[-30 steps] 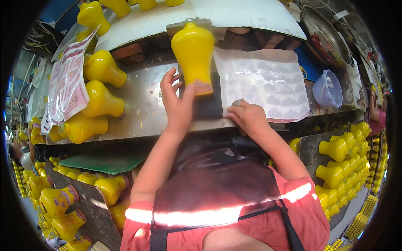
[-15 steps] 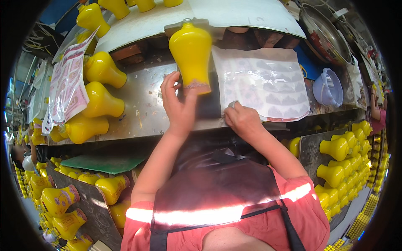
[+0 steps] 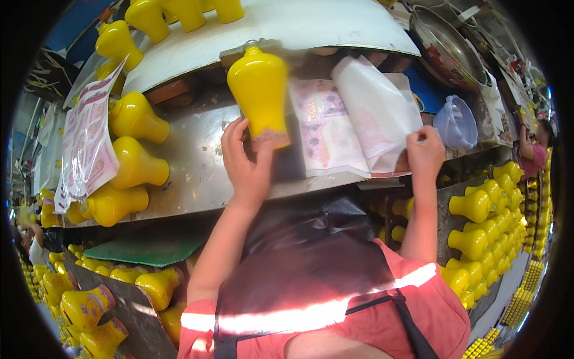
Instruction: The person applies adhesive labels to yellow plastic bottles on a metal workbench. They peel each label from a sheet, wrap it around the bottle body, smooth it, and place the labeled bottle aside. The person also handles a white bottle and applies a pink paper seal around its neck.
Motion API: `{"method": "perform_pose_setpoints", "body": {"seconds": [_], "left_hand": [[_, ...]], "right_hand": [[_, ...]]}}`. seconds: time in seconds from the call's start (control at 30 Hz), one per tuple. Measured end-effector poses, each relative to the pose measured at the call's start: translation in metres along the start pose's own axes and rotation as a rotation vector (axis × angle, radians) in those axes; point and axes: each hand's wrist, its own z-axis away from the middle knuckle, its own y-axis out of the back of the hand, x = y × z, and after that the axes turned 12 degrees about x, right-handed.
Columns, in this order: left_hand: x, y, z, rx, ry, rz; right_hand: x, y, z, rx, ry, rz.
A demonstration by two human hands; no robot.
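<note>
One glossy yellow bottle [image 3: 258, 90], broad-shouldered, pinkish lower band [image 3: 271, 140].

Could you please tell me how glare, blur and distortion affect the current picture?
Head view: overexposed glare crosses the shiny dark-brown apron; head view: the raised white paper sheet looks slightly blurred; head view: fisheye distortion bows the edge of the flat white board.
</note>
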Motion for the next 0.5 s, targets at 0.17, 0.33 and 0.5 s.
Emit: {"method": "perform_pose_setpoints", "body": {"seconds": [0.17,0.33,0.5], "left_hand": [[-0.001,-0.002,0.001,0.016,-0.005,0.013],[-0.002,-0.002,0.002,0.01,0.024,0.044],[0.014,0.001,-0.006,0.057,-0.094,-0.076]], "right_hand": [[0.054,0.034,-0.005,-0.119,-0.067,0.407],[0.053,0.02,0.005,-0.21,-0.064,0.313],[0.017,0.036,-0.016,-0.2,-0.261,-0.138]]}}
